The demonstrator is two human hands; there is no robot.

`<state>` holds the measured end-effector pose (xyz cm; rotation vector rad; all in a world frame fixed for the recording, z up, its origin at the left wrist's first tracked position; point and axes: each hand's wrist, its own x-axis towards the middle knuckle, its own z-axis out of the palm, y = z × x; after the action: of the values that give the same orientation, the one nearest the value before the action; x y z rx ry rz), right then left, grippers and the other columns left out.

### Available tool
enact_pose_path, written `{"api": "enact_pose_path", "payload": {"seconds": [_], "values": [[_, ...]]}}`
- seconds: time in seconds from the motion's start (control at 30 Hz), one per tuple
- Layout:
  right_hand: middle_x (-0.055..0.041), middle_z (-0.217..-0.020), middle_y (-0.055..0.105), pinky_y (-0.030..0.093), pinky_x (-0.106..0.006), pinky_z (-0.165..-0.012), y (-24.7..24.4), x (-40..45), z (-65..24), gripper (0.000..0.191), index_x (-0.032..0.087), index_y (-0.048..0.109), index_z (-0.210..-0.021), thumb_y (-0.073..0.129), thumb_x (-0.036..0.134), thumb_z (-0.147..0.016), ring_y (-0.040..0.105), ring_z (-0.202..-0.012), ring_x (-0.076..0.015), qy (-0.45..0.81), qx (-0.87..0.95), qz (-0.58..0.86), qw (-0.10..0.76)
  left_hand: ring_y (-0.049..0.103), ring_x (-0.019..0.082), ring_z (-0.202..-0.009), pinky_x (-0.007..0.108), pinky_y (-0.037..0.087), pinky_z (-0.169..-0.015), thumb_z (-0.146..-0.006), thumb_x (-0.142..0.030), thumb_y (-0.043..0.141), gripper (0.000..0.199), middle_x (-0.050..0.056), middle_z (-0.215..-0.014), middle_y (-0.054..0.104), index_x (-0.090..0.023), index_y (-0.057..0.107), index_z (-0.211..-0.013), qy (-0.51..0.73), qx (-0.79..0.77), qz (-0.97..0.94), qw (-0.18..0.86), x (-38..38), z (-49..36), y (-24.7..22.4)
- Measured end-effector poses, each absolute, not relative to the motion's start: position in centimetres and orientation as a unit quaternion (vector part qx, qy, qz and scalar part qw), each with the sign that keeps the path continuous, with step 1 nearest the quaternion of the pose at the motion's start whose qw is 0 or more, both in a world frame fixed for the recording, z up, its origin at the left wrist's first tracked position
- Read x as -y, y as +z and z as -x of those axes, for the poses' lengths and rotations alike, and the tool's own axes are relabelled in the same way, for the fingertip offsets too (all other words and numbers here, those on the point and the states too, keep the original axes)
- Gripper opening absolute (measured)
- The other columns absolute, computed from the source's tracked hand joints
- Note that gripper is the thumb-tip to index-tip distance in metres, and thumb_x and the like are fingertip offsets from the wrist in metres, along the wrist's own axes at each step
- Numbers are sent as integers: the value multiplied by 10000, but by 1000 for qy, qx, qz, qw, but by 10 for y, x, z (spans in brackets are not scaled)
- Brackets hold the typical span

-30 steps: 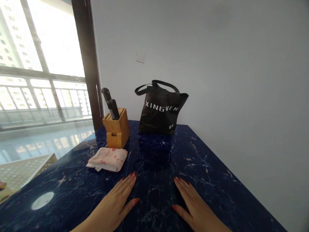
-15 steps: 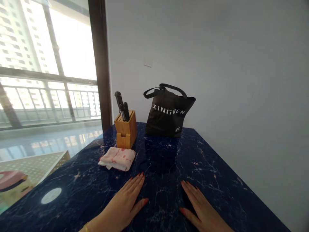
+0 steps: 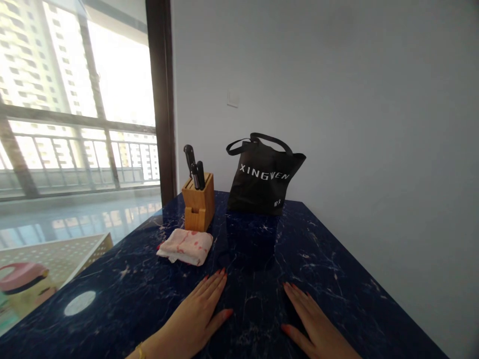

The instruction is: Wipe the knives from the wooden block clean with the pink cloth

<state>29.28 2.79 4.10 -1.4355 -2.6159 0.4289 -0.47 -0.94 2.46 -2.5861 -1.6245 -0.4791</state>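
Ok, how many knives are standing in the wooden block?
3: a taller knife handle at the left of the wooden block, and two shorter knife handles side by side to its right. Others could be hidden behind them.

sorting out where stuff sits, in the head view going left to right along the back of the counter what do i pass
bright window → dark window frame → wooden knife block → black XINGWEN tote bag → pale grey wall
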Motion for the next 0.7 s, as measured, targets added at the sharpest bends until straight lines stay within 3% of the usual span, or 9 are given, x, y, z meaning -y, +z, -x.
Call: {"api": "enact_pose_path", "payload": {"seconds": [0.7], "values": [[-53, -1386, 185, 149, -429, -1051, 44, -29, -291, 689, 148, 193, -1336, 306, 571, -803, 183, -1270, -250, 141, 869, 471, 62, 284, 220, -1235, 397, 332, -983, -857, -424, 339, 579, 78, -1377, 257, -210, 145, -1358, -169, 519, 837, 32, 9, 6, 23]]}}
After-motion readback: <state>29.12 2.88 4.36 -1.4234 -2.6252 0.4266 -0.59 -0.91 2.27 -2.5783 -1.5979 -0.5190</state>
